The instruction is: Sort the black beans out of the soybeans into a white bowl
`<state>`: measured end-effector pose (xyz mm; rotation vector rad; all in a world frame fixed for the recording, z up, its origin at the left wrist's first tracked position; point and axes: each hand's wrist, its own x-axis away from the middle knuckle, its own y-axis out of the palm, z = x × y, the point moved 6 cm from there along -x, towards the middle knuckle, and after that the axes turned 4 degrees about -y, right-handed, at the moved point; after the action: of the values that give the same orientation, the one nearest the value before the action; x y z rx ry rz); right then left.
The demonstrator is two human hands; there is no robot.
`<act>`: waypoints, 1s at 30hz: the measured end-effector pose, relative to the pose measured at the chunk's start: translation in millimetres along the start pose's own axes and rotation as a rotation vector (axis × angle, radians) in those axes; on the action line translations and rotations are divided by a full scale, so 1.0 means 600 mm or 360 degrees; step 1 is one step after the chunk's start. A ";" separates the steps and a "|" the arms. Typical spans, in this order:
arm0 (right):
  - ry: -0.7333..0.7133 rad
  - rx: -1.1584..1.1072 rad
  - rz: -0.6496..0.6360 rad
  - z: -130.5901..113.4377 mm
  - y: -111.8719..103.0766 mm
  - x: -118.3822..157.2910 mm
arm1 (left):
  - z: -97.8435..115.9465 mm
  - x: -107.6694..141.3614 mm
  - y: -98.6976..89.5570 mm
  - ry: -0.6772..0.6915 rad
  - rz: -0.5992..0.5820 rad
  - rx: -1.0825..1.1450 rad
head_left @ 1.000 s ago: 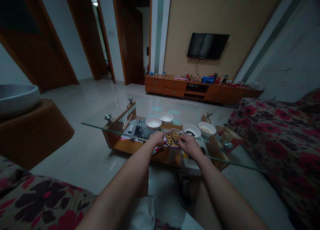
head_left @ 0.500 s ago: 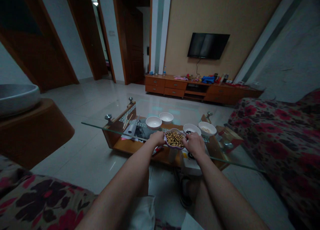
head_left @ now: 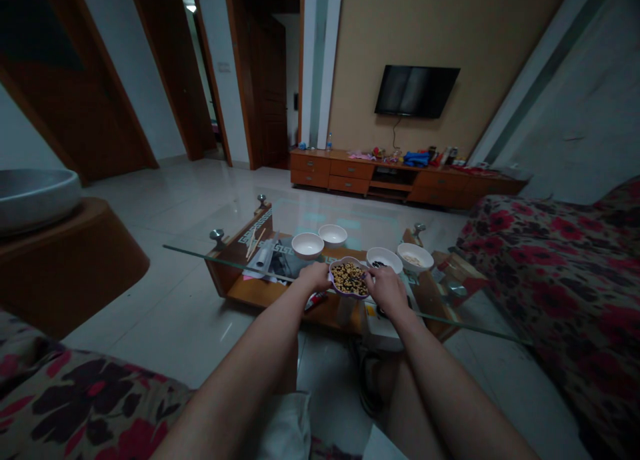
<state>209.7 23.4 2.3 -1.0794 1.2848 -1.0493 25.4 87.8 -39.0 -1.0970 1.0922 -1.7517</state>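
A scalloped dish with a purplish rim [head_left: 349,277], full of mixed yellow and dark beans, is at the near edge of the glass table. My left hand [head_left: 315,277] grips its left side with closed fingers. My right hand [head_left: 388,289] is closed at the dish's right side, fingertips over the rim by the beans; whether they pinch the rim or a bean is too small to tell. Just behind my right hand is a white bowl [head_left: 384,259] with a few black pieces. Beside it stands a bowl [head_left: 415,257] with pale pieces. Two white bowls [head_left: 307,245] [head_left: 333,235] sit farther back.
The glass tabletop [head_left: 220,230] has a sharp front edge. Chopsticks [head_left: 255,244] lie at its left. Below are papers, a rolled sheet and a white box [head_left: 384,330]. A cardboard box [head_left: 460,277] is at the right, near a floral sofa [head_left: 540,267].
My right hand has shifted slightly left and its fingertips now reach a little farther over the dish. My left hand and the bowls have stayed in place.
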 end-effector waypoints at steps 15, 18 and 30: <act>-0.0243 -0.0174 -0.0124 -0.026 0.009 0.002 | 0.002 0.000 0.000 0.0027 -0.0013 -0.0004; -0.0024 -0.0044 -0.0055 -0.011 0.000 0.002 | 0.002 -0.001 0.001 0.0031 -0.0004 -0.0019; -0.0332 -0.0233 -0.0131 -0.030 0.014 0.005 | 0.002 0.003 -0.002 0.0028 -0.0022 -0.0010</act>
<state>191.7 21.8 -6.4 -1.3266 1.1704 -0.8875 25.8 85.9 -36.9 -1.0973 1.1037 -1.7730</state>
